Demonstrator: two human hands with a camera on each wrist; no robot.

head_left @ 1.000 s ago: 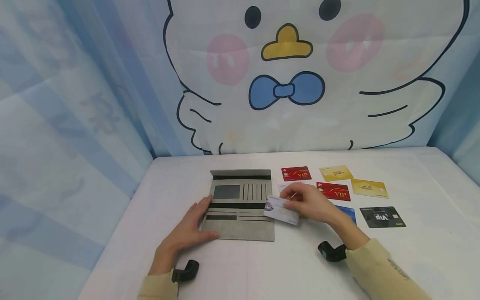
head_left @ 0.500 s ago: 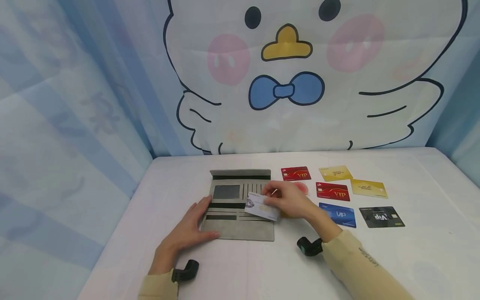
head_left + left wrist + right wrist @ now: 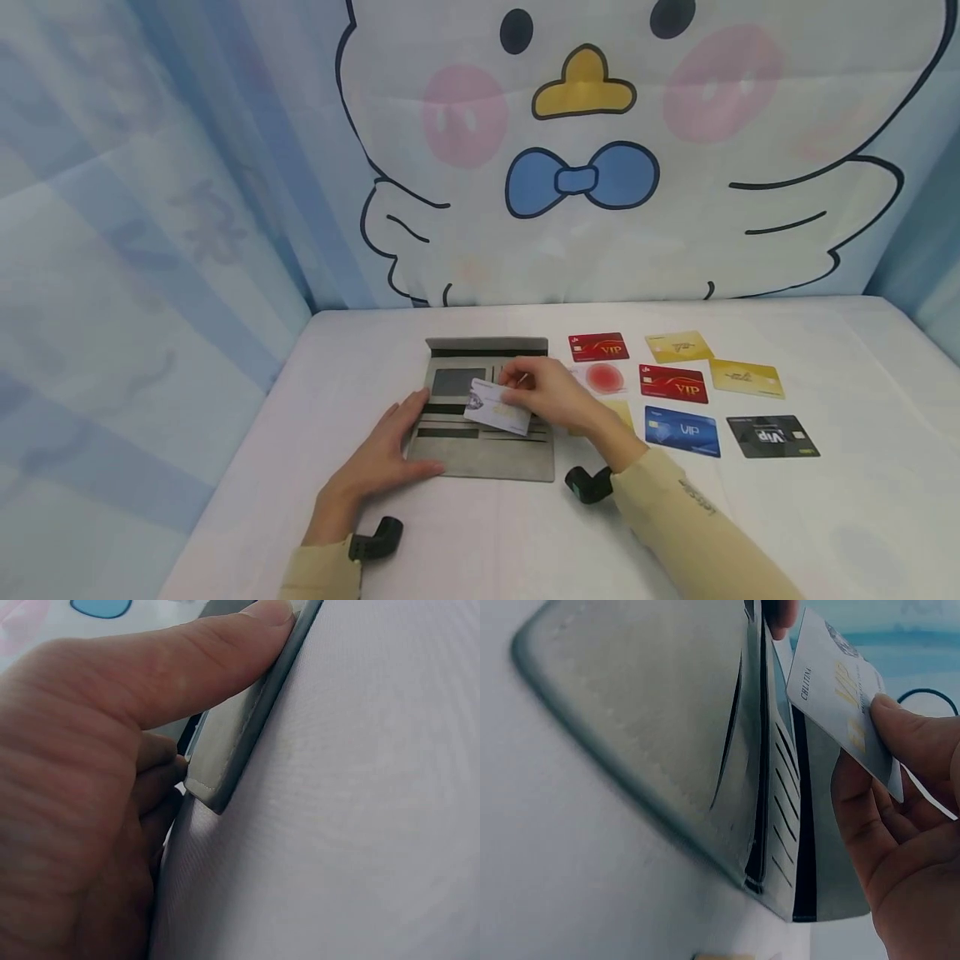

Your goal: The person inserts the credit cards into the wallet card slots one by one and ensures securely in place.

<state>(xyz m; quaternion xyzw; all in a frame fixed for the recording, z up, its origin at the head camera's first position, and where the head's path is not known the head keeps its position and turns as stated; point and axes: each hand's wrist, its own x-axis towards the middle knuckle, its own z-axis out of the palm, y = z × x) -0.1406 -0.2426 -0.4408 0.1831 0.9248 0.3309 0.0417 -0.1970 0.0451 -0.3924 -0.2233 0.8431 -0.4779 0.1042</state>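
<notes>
A grey wallet lies spread flat on the table, its card slots and a dark window pocket facing up. Along its left edge rests my left hand, thumb on the near corner and fingers up the side; in the left wrist view that thumb lies over the wallet's stitched edge. My right hand pinches a white VIP card by its right end, tilted above the wallet's middle. The right wrist view shows this white card between thumb and fingers, apart from the slots.
Right of the wallet lie two red cards, yellow cards, a blue card, a black card and a white card with a red circle. A printed curtain hangs behind the table.
My right hand has carried the white card leftward, from the wallet's right edge to over its middle. The left hand stays on the wallet's left edge.
</notes>
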